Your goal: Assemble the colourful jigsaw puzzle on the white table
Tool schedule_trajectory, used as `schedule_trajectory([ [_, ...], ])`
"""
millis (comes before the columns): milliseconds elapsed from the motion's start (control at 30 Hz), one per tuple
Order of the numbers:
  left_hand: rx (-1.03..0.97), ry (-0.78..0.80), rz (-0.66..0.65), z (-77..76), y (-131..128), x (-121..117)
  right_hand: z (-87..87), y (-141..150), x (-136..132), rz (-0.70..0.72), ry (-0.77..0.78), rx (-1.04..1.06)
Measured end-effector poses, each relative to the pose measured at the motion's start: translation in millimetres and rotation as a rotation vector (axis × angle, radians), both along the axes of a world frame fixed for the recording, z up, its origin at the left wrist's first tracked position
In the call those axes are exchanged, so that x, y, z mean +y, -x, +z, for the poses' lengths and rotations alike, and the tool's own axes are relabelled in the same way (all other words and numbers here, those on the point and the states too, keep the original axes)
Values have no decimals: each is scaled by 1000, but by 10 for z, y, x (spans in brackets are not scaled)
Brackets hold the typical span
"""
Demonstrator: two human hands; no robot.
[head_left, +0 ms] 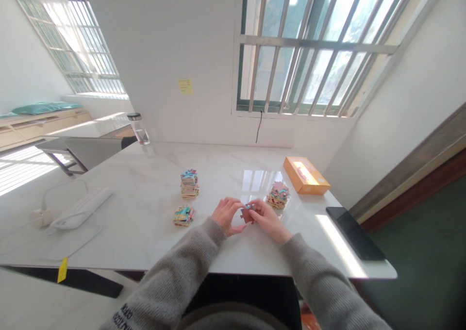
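Note:
Between my hands, just above the tabletop, is a dusty-pink jigsaw puzzle piece, with a bit of blue showing at its upper edge. My right hand pinches it between thumb and fingers. Close on its left side, my left hand is curved with thumb and index finger apart; whether its index fingertip touches the piece I cannot tell. A stack of puzzle pieces with a pink one on top stands beyond my right hand. Left of my left hand are a tall stack and a low stack of puzzle pieces.
An orange box lies at the back right of the white table, with a black tablet by the right edge. A white power strip with cables lies at the left. A glass bottle stands at the back left corner.

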State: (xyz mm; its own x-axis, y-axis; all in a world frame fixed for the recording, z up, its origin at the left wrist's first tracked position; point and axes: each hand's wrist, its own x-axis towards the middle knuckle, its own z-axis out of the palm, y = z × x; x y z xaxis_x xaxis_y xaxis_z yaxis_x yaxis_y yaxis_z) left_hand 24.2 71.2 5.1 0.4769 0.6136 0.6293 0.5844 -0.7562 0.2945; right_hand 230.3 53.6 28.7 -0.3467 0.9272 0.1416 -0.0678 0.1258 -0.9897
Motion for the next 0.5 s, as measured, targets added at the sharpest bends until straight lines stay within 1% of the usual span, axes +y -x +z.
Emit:
schedule_trajectory([
  [167,50,-6,-18,-29,-25,16,-20,11,-12,-16,90,43],
  [267,50,-20,-24,-20,-10,23,-38,-2,0,-36,90,22],
  [333,33,-19,-19,-5,2,23,-40,-35,16,-83,4,-35],
  [400,-8,-10,-7,20,16,17,-28,-87,33,-136,-147,-133],
  [467,-54,16,5,52,29,8,-11,-148,43,-135,-288,-230],
  [500,-74,35,9,68,35,4,-3,-176,44,-116,-334,-263],
])
